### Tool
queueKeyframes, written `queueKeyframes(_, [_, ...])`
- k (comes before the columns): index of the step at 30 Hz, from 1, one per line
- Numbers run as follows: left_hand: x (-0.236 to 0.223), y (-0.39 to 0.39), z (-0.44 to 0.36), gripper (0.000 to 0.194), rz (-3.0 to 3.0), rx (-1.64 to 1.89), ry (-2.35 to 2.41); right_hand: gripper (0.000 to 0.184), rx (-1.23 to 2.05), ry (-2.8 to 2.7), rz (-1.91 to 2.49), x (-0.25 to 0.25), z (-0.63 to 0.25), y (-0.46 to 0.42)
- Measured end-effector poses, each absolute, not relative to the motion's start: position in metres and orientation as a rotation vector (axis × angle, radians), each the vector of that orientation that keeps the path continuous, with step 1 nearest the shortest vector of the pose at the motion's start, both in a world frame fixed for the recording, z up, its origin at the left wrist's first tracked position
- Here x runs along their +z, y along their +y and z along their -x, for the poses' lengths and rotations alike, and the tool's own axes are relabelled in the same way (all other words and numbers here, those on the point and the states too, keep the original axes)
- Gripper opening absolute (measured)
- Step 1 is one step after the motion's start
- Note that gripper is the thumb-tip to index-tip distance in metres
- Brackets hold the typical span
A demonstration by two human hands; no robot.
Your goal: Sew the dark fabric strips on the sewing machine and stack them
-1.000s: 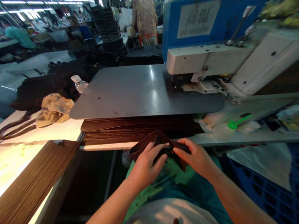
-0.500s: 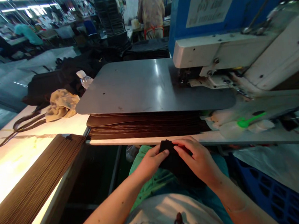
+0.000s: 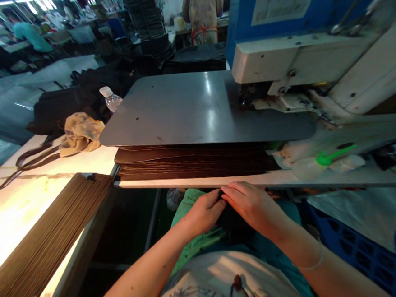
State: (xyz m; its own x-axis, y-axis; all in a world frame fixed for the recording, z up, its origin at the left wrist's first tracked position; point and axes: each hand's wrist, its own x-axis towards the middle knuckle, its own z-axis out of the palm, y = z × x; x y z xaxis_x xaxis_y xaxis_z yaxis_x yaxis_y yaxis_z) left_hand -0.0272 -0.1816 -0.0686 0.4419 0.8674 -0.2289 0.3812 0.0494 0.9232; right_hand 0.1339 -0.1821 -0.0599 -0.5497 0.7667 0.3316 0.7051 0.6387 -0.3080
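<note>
My left hand [image 3: 205, 211] and my right hand [image 3: 252, 206] meet in my lap, just under the front edge of the work table [image 3: 220, 181]. Both pinch a dark brown strap piece [image 3: 230, 222], folded small and mostly hidden beneath the fingers. Right above them lies a stack of dark brown flat pieces [image 3: 192, 161], tucked under the grey metal plate [image 3: 188, 108] of the sewing machine [image 3: 314, 63].
A long pile of brown straps [image 3: 42, 250] runs along the lit table on the left. A tan cloth [image 3: 80, 134] and a plastic bottle [image 3: 111, 99] lie beyond. A green-handled tool [image 3: 334, 155] sits at right, a blue crate [image 3: 371, 254] below. A person stands far back.
The looped strap held up before the table edge has been folded down and brought lower into my lap; both hands have closed together over it.
</note>
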Motion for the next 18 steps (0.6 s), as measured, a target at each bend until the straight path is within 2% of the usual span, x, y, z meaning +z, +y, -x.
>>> queueKeyframes(4, [-0.068, -0.18, 0.028, 0.018, -1.701, 0.502, 1.167, 0.025, 0.153, -2.494, 1.162, -0.06, -0.131, -0.184])
queueKeyframes(10, [-0.069, -0.181, 0.025, 0.019, -1.851, 0.454, 1.217, 0.02, 0.128, -2.469, 1.219, -0.066, -0.127, -0.184])
queueKeyframes(18, [-0.077, -0.186, 0.023, 0.017, -2.007, 0.455, 1.22, 0.016, 0.337, -2.338, 1.289, -0.07, -0.129, -0.177])
